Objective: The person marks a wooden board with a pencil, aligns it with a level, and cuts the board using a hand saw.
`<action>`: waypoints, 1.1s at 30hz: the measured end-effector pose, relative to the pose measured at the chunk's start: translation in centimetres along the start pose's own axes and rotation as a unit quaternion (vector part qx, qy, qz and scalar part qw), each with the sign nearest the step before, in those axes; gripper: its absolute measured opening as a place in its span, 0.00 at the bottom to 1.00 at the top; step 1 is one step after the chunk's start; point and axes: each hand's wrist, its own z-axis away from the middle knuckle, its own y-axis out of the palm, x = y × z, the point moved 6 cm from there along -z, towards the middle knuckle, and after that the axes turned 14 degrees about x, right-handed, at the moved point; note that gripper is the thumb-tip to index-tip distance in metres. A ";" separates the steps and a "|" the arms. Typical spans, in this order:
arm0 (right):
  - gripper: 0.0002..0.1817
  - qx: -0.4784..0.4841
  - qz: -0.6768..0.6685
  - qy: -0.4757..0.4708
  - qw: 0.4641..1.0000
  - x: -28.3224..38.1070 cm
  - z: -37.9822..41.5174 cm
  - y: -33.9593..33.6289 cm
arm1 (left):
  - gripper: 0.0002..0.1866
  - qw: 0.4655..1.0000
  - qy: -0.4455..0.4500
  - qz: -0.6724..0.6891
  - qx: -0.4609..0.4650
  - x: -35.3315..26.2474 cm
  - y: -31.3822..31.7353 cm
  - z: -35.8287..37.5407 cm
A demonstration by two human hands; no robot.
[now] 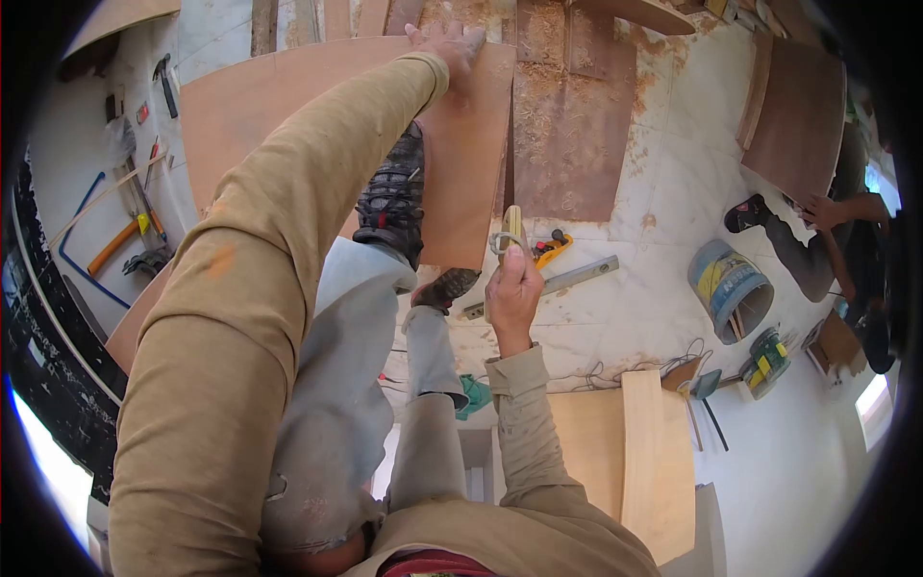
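Note:
My left hand (447, 48) lies with its fingers spread on the far edge of a large brown wood sheet (461, 207). A boot (392, 197) presses on the same sheet, partly behind my left sleeve. My right hand (514, 293) is closed around the pale wooden handle of what looks like a handsaw (512, 227), near the sheet's right corner. A thin dark strip, apparently its blade seen nearly edge-on, runs along the sheet's right edge. The other boot (447, 288) is on the floor below the sheet.
Shavings cover brown boards (567, 144). A yellow-and-black hand plane (551, 250) and a metal level (582, 276) lie right of my right hand. Hand tools (139, 212) lie left. A blue bucket (731, 288) stands right, near another person (836, 221) holding a panel (796, 120).

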 end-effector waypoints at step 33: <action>0.23 0.008 0.022 0.017 1.000 0.8 -16.0 0.6 | 0.67 1.000 0.003 -0.001 0.020 -0.5 0.2 0.6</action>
